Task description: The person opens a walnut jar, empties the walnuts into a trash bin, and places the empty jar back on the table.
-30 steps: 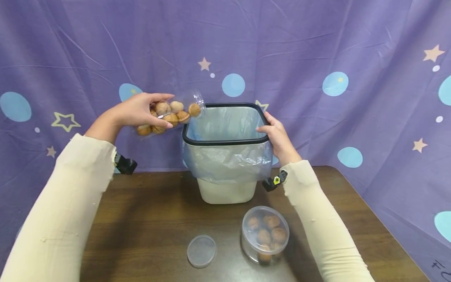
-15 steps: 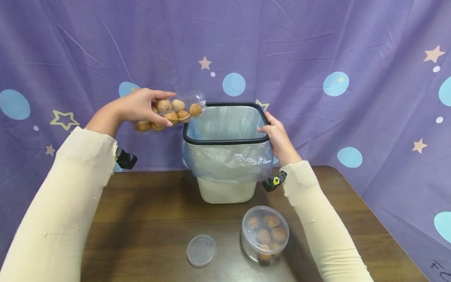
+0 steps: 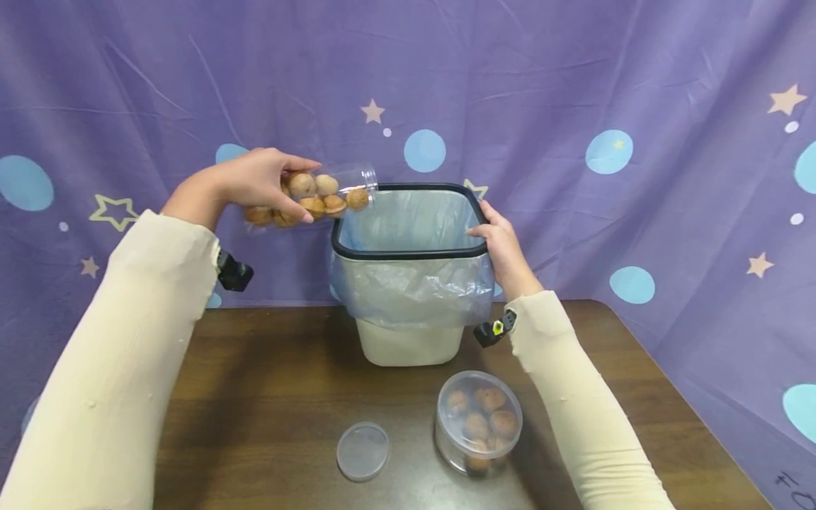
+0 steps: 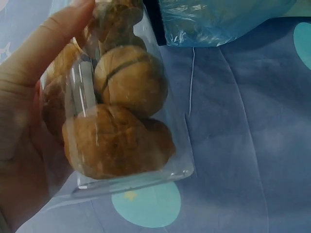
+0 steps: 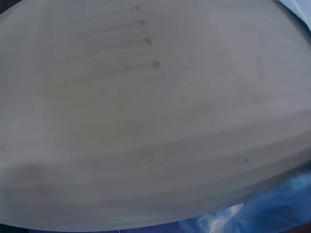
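Observation:
My left hand [image 3: 261, 184] grips a clear plastic jar [image 3: 347, 176] tipped on its side, its open mouth pointing right over the left rim of a trash can. Several walnuts [image 3: 314, 205] lie inside, one of them close to the mouth. In the left wrist view, walnuts [image 4: 131, 80] press against the jar's clear wall near its base. The white trash can [image 3: 411, 346] has a black rim and a bluish bag [image 3: 414, 290] folded over it. At its right rim my right hand [image 3: 503, 248] holds on, thumb inside. The right wrist view shows mostly the can's pale wall [image 5: 155, 111].
A round clear tub [image 3: 478, 425] of walnuts with its lid on stands on the brown table [image 3: 268, 397], near my right forearm. Left of it lies a small translucent lid [image 3: 363, 452]. A purple curtain [image 3: 542, 92] hangs right behind the can.
My left hand has risen slightly and shifted a little right with the jar, whose mouth now reaches farther over the rim. The right hand and trash can stay in place.

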`<state>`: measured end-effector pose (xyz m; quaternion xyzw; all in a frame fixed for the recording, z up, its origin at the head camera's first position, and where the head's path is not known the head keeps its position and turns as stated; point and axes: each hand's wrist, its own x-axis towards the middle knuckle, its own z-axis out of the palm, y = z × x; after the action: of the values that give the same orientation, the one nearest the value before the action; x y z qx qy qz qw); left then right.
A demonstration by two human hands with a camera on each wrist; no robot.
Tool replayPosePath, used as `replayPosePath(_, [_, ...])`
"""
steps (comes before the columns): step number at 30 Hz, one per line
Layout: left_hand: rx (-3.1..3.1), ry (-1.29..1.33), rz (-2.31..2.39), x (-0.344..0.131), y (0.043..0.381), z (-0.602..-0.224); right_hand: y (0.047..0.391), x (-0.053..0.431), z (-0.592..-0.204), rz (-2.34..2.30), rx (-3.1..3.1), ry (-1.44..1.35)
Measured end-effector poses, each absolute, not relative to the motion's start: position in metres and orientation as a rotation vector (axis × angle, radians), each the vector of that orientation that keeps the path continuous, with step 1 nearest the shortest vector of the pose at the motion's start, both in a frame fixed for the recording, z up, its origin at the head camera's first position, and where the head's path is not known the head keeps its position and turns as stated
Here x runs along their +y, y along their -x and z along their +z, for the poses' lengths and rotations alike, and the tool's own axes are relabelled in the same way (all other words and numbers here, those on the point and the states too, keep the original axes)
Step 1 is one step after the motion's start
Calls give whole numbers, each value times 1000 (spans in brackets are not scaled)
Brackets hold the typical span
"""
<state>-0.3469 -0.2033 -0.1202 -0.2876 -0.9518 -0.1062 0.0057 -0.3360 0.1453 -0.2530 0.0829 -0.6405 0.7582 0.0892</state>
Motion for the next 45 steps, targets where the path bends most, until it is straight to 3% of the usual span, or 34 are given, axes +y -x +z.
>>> replayPosePath(21, [-2932,949,12,-182,347,-108,327,149,-247,2180,-1943,-164])
replayPosePath(45, [-2941,1022,73,-165,340,-99,331,144,-248,2148,-1951,-154])
